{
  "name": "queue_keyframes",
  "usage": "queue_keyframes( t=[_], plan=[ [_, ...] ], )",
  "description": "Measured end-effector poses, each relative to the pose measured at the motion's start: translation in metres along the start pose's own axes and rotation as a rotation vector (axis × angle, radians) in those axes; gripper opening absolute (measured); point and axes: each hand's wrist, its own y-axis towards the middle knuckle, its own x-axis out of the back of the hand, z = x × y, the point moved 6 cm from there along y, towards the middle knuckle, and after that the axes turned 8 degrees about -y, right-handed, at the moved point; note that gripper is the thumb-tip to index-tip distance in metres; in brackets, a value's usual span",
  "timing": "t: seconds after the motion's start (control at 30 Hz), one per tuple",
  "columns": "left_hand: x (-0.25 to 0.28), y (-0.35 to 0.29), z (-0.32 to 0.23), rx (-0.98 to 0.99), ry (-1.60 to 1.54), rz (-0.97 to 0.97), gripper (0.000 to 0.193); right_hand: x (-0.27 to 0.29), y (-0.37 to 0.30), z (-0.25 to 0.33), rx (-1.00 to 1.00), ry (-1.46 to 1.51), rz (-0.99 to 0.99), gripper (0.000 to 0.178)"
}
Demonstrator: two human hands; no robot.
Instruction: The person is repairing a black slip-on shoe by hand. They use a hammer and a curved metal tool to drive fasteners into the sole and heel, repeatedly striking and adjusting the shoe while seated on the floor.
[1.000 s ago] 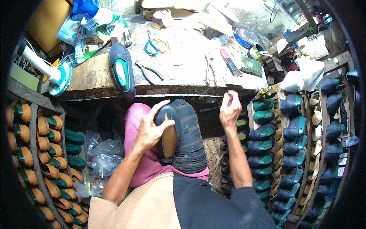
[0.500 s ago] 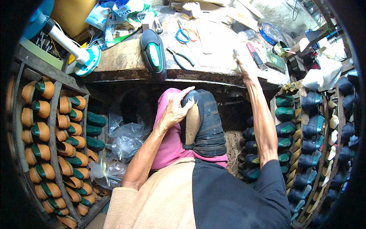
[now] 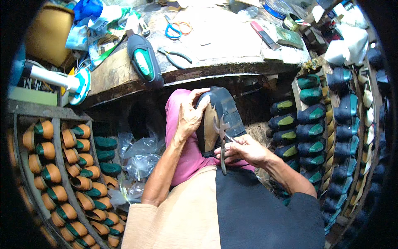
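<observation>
A dark shoe (image 3: pixel 209 129) lies across my lap with its brown underside facing up and its toe toward the bench. My left hand (image 3: pixel 190 116) grips the toe end, thumb on the underside and fingers round the far side. Just to the right of the shoe, my right hand (image 3: pixel 253 150) holds a pair of metal pincers (image 3: pixel 221 126). Their jaws are parted and point up toward the bench, and the handles spread apart. Pincers and shoe look apart, though I cannot tell for sure.
On the wooden bench (image 3: pixel 207 68) lie a finished-looking dark shoe (image 3: pixel 143 60), pliers (image 3: pixel 176 57), scissors (image 3: pixel 177 30) and a red-handled tool (image 3: pixel 265 35). Racks of orange shoes (image 3: pixel 54 193) stand left, dark shoes (image 3: pixel 311 128) right. Plastic bags (image 3: pixel 141 166) lie beside my left arm.
My right hand has come back from the bench to my lap, bringing the pincers. My left hand stays on the shoe's toe. The view has shifted, tilting the bench.
</observation>
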Motion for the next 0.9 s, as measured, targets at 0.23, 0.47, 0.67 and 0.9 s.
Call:
queue_keyframes(
  t=[0.23,0.47,0.67,0.9],
  plan=[
    [-0.014,-0.018,-0.012,0.097,-0.166,0.001,0.037,0.029,-0.014,0.024,0.020,-0.158,-0.092,0.028],
    [-0.011,-0.023,-0.015,0.131,-0.141,-0.029,0.038,0.044,-0.016,0.056,0.142,-0.562,-0.218,0.031],
    [-0.010,-0.022,0.000,0.227,-0.228,-0.065,0.038,0.018,0.001,0.027,0.178,-0.631,-0.475,0.030],
    [-0.020,-0.026,0.001,0.251,-0.228,0.021,0.037,0.035,-0.016,0.032,0.046,-0.396,-0.210,0.032]
  ],
)
